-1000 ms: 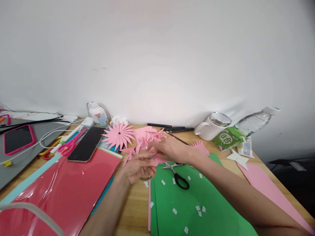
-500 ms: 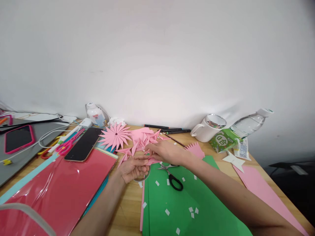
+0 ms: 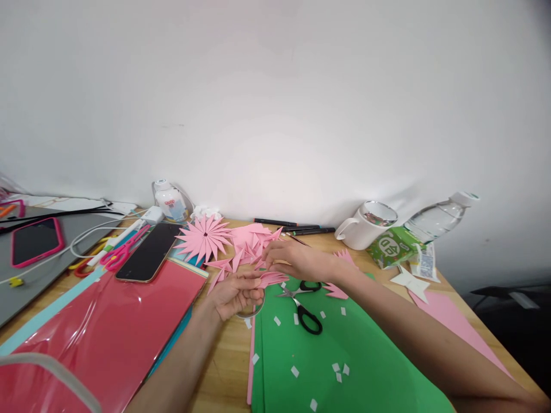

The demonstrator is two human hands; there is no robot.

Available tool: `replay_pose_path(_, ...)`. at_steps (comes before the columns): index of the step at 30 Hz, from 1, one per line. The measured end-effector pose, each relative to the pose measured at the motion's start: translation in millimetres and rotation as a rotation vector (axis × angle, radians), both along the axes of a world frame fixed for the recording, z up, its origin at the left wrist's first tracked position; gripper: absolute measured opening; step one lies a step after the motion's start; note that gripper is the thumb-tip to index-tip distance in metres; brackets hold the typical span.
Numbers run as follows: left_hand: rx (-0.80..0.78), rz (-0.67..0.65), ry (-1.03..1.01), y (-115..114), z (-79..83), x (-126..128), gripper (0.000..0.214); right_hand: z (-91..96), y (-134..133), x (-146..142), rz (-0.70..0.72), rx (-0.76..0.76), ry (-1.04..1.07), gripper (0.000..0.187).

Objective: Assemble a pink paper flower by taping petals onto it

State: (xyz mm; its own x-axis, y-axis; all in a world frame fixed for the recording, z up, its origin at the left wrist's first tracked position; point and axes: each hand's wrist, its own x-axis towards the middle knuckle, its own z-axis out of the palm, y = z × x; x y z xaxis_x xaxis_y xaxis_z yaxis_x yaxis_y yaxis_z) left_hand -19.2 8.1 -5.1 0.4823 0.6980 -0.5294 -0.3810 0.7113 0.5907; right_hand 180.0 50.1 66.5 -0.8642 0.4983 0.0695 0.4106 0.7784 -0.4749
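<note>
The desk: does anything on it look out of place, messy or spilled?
Small white pieces lie scattered loose over the green sheets, and the black-handled scissors lie open among them, which looks untidy. No spill shows.

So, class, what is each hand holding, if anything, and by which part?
The left hand pinches a pink folded paper piece by its left end; whether the right hand holds anything cannot be told.
</note>
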Motion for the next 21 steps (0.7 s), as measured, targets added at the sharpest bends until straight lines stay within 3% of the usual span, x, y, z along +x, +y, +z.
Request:
replay_pose_path(6,-0.018,0.067,0.035,-0.4,3.8,1.7,0.014,-7.4,-0.9,-2.7,-0.045,-0.009,-0.049,0.018)
replay_pose_path(14,-0.010,0.031,0.028,-0.7,2.8,2.2,0.012,-6.7,-2.7,-6.4,-0.078,0.052,-0.099,0.011)
replay_pose_path(17,-0.018,0.041,0.055,-1.0,3.9,3.0,0.015,-4.4,-0.6,-5.0,-0.133,-0.005,-0.004,0.004)
replay_pose_path(21,-0.027,0.062,0.099,-1.5,7.0,4.2,0.016,-6.0,1.5,-2.2,-0.232,-0.085,0.174,0.009)
